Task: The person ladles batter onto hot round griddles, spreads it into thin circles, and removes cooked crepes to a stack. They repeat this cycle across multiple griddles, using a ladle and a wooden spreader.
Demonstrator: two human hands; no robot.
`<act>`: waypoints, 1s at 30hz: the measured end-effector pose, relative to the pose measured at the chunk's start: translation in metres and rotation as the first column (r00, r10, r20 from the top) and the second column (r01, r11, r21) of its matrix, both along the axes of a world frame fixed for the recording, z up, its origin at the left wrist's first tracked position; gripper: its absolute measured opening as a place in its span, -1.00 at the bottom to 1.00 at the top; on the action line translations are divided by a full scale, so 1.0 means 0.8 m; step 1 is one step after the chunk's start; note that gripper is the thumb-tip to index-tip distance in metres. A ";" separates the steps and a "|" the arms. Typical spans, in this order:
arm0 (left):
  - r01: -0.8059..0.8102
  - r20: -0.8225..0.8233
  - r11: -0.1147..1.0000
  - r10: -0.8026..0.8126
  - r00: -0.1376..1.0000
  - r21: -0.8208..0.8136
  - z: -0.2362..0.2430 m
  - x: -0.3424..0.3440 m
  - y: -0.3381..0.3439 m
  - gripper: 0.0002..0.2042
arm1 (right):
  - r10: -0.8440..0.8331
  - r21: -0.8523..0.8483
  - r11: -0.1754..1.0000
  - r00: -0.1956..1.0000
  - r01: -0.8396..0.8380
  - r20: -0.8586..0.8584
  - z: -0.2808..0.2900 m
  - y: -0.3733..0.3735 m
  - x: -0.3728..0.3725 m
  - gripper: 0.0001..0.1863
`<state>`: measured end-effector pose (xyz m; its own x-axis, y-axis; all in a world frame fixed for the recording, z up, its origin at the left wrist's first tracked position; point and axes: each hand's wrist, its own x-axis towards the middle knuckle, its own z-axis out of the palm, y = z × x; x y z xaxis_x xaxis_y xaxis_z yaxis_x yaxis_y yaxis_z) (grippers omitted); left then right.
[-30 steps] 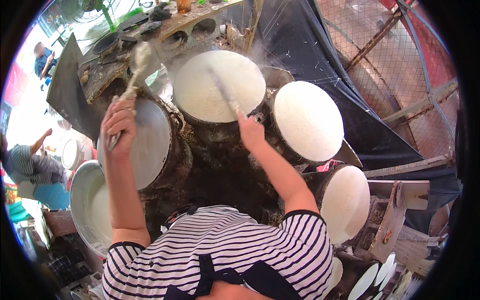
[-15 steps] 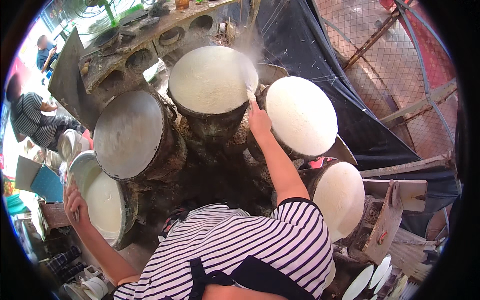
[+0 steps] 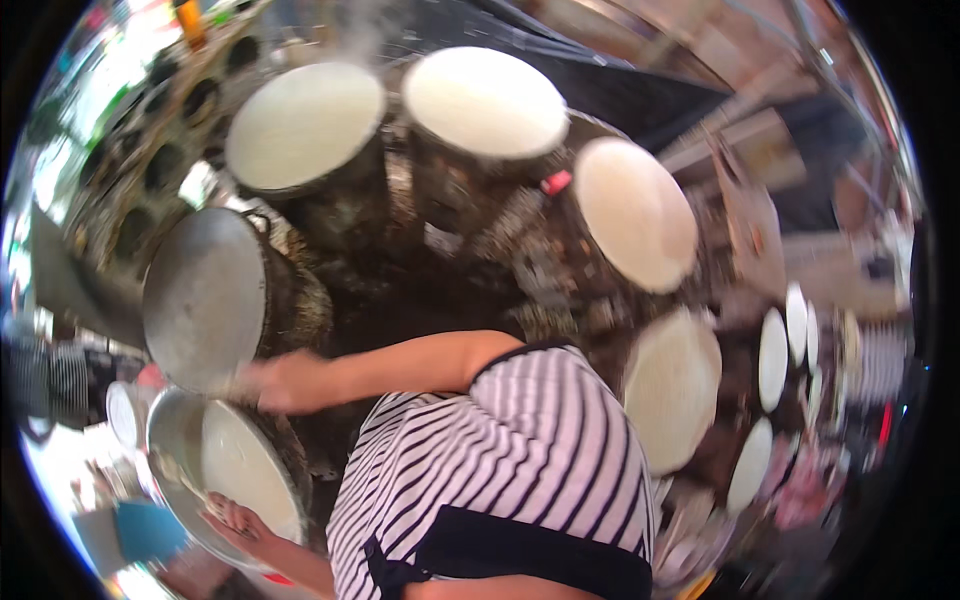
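Note:
My left hand [image 3: 238,522] is closed round the handle of a ladle [image 3: 178,472] whose head is inside the pot of white batter [image 3: 152,425]. My right hand [image 3: 283,384] is stretched across to the left, between the bare grey round griddle [image 3: 200,300] and the pot's far rim. It is smeared by motion, so its fingers and anything in them cannot be made out. Two round griddles [image 3: 305,125] [image 3: 485,100] at the far side carry a pale white layer. So do two griddles to the right [image 3: 637,215] [image 3: 675,390].
Steam [image 3: 365,35] rises behind the far griddles. A sooty block with round holes [image 3: 165,165] stands at the far left, near an upright metal sheet [image 3: 80,270]. On the right are a wooden board [image 3: 750,220] and several white discs [image 3: 772,360].
My right hand has swung from the far griddle's rim to the left, near the batter pot. My left hand has lowered the ladle into the pot. The whole view has turned right.

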<state>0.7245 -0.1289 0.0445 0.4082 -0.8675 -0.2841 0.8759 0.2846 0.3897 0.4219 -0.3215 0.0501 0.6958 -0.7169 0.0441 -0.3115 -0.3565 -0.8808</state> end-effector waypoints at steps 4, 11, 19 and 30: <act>-0.079 0.538 0.920 -0.154 0.829 0.385 -0.057 0.010 0.032 -0.58 | 0.265 -0.047 0.962 0.962 -0.268 -0.072 0.000 0.130 0.129 -0.65; 0.262 0.618 0.872 -0.481 0.622 0.414 0.012 -0.036 0.113 -0.64 | -0.551 -0.296 0.802 0.834 0.519 -0.028 -0.031 0.206 -0.008 -0.73; 0.390 0.762 0.827 -0.541 0.356 0.405 0.004 -0.046 0.153 -0.58 | -0.799 -0.848 -0.282 -0.599 0.449 -0.052 -0.060 0.458 -0.383 -0.58; 0.370 0.882 0.838 -0.462 0.092 0.401 0.001 -0.091 0.220 -0.60 | -0.724 -0.560 -0.508 -0.677 0.655 -0.134 -0.009 0.581 -0.478 -0.80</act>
<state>0.6519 0.0468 0.0456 -0.0208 -0.9981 -0.0578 -0.1748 -0.0532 0.9832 0.0399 0.1435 0.0431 -0.9251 -0.1603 0.3442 -0.3198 0.8176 -0.4789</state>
